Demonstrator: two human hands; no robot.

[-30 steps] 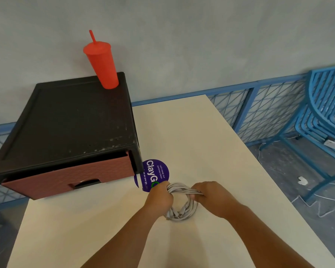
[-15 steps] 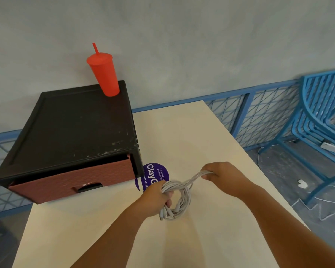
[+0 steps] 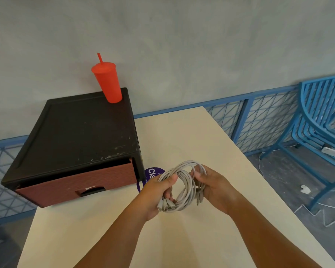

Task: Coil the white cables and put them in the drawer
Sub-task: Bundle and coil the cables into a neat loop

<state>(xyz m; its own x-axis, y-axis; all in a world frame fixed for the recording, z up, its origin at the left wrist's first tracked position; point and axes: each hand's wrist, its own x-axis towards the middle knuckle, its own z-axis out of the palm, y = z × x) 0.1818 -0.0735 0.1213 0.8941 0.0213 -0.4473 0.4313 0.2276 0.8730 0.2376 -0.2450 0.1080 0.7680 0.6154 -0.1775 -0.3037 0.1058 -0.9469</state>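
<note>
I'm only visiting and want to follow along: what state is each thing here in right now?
Cables: coiled into a loop, held above the table.
Left hand: grips the coil's left side.
Right hand: grips the coil's right side.
Drawer: pulled out a crack, cables not yet in it.
Cup: upright on the cabinet, lid and straw on.
Sticker: flat on the table, partly hidden.

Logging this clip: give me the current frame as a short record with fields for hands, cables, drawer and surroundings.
white cables: coiled, held above the table
left hand: grips the coil's left side
right hand: holds the coil's right side
drawer: slightly ajar, cables not in it
red cup: upright on black cabinet
purple sticker: on table, partly hidden
</note>
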